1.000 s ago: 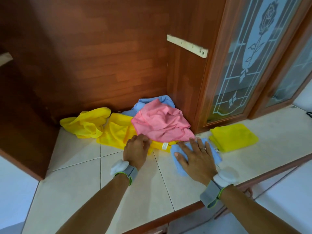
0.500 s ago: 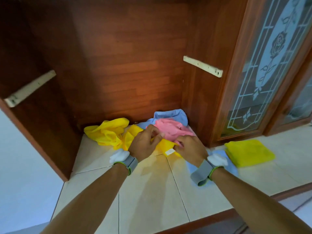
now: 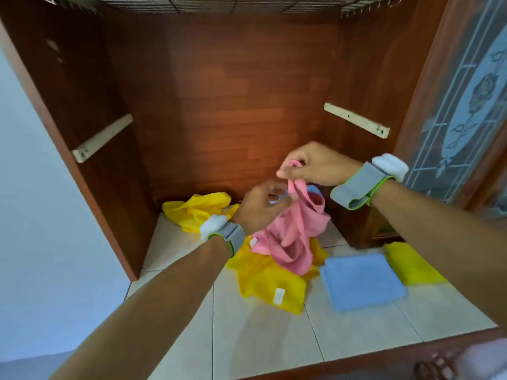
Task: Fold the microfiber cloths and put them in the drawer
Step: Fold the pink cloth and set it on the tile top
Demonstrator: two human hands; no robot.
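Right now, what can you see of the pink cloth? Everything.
The pink cloth looks like soft, thin microfiber, unfolded and crumpled into long hanging folds. The right hand pinches one bunched top corner and holds it above the tiled counter. The left hand is at the fabric just below; its grip is too blurred to tell. The lower end sags onto a crumpled yellow cloth.

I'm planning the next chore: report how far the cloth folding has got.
Done: folded blue cloth and folded yellow cloth lie on the tiles. In hand: right hand and left hand hold up the pink cloth. Left: front yellow cloth, back yellow cloth, then all into the drawer.
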